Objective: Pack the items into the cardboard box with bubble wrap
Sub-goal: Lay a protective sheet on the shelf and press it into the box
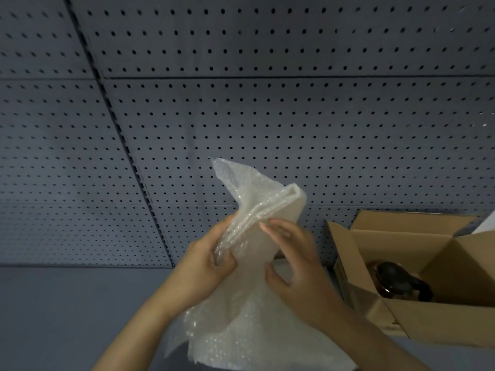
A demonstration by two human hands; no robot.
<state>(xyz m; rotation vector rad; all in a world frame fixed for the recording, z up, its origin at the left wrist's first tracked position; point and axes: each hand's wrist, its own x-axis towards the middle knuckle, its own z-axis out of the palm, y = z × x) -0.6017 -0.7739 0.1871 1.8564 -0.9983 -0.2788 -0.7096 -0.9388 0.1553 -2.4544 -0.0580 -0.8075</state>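
A crumpled sheet of clear bubble wrap (pixel 254 199) stands up in front of me, its lower part spreading down over the grey table. My left hand (pixel 206 263) pinches the sheet's left edge. My right hand (pixel 292 261) grips the sheet from the right, fingers curled around it. To the right stands an open cardboard box (pixel 455 314) with its flaps up. Inside the box lies a dark brown jar-like item (pixel 401 282), partly hidden by the box wall.
A grey pegboard wall (pixel 241 103) rises behind the table. The grey tabletop (pixel 67 317) stretches to the left of my arms. A white edge (pixel 484 223) shows behind the box at the far right.
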